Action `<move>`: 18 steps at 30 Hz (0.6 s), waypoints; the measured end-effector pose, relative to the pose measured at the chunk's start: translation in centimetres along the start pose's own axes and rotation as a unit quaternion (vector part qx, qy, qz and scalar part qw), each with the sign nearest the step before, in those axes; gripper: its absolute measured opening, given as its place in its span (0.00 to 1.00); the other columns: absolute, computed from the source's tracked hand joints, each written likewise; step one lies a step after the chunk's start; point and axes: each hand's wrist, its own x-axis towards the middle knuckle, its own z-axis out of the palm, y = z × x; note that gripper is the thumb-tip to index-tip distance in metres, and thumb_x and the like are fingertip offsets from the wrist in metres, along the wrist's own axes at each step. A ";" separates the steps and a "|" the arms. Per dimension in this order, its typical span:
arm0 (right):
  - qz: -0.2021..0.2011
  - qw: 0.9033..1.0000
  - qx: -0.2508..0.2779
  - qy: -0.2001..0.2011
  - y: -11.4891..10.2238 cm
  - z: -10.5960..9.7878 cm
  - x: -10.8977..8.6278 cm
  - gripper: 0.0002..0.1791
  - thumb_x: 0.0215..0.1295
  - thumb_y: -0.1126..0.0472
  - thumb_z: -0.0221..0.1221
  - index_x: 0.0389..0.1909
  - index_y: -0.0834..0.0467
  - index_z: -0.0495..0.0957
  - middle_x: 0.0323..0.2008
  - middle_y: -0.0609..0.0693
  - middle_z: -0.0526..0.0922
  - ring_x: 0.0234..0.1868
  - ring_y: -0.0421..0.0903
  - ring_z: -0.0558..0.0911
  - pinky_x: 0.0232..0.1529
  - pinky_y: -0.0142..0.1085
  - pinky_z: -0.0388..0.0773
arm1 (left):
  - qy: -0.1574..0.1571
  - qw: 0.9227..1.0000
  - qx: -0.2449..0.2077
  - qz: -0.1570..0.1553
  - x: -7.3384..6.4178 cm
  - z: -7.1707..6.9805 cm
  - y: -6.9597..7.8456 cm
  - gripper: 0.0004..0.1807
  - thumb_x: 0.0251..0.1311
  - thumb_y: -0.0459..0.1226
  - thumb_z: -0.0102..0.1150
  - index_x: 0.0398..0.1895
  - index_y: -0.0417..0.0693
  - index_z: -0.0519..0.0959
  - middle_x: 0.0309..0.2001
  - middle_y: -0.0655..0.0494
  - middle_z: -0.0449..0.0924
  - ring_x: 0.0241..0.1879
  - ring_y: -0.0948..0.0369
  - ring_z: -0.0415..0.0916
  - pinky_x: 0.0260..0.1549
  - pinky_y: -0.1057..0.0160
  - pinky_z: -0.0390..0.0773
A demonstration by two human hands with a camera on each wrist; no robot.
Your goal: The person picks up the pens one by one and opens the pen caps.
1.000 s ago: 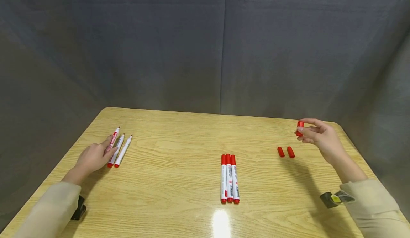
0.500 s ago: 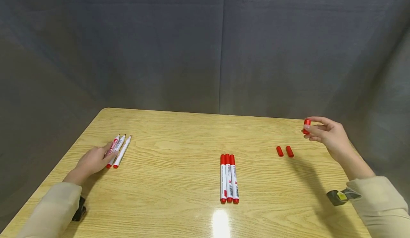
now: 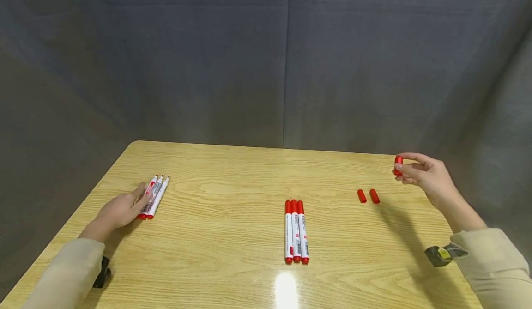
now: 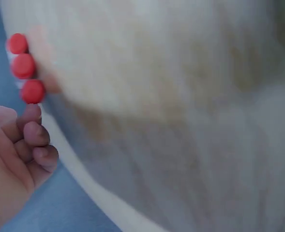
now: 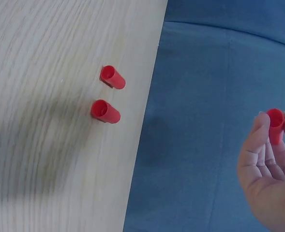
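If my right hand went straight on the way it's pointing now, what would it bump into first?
Most likely the dark curtain: your right hand, pinching a red cap, points toward it with nothing else visible in line, though its depth is unclear.

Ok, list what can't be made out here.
Head view: part of the leftmost uncapped marker, behind the left grip.
Head view: fine print on the capped markers, too small.
Left wrist view: marker tips, behind the red ends.
Right wrist view: part of the right grip, cut off by the right edge.
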 end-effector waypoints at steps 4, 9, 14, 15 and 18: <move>0.002 1.000 -0.009 -0.013 0.7 -0.3 0.3 0.10 0.62 0.63 0.57 0.42 0.48 0.75 0.29 0.41 0.83 0.28 0.39 0.81 0.31 0.27 0.77 | 0.020 1.000 -0.017 0.006 -0.3 -1.0 0.7 0.38 0.70 0.53 0.27 0.67 0.28 0.50 0.44 0.26 0.73 0.36 0.42 0.75 0.30 0.51 0.72; 0.001 1.000 0.000 -0.020 1.6 -0.2 0.6 0.13 0.62 0.66 0.58 0.39 0.42 0.78 0.29 0.41 0.83 0.28 0.38 0.81 0.29 0.27 0.77 | 0.032 0.999 -0.039 0.018 -0.5 -2.3 2.0 0.38 0.70 0.54 0.27 0.68 0.29 0.49 0.20 0.46 0.71 0.20 0.58 0.64 0.19 0.61 0.62; 0.014 0.999 -0.031 -0.024 2.3 -0.4 0.7 0.10 0.63 0.62 0.57 0.42 0.45 0.76 0.29 0.39 0.83 0.29 0.37 0.81 0.30 0.28 0.77 | 0.045 0.997 -0.047 0.028 -0.8 -3.3 3.2 0.37 0.70 0.53 0.27 0.68 0.31 0.49 0.15 0.55 0.62 0.20 0.58 0.62 0.20 0.61 0.61; 0.016 0.999 -0.035 -0.024 2.5 -0.4 0.7 0.09 0.63 0.62 0.57 0.42 0.46 0.75 0.30 0.38 0.82 0.29 0.37 0.81 0.31 0.28 0.77 | 0.048 0.997 -0.045 0.031 -0.9 -3.4 3.4 0.36 0.70 0.53 0.27 0.68 0.31 0.50 0.15 0.56 0.62 0.21 0.58 0.63 0.21 0.61 0.62; 0.023 0.998 -0.041 -0.028 2.9 -0.6 0.8 0.10 0.63 0.62 0.57 0.42 0.44 0.76 0.30 0.36 0.82 0.29 0.37 0.81 0.31 0.28 0.77 | 0.059 0.996 -0.047 0.039 -1.1 -3.7 3.9 0.34 0.71 0.51 0.28 0.69 0.33 0.50 0.13 0.57 0.60 0.18 0.59 0.60 0.21 0.61 0.62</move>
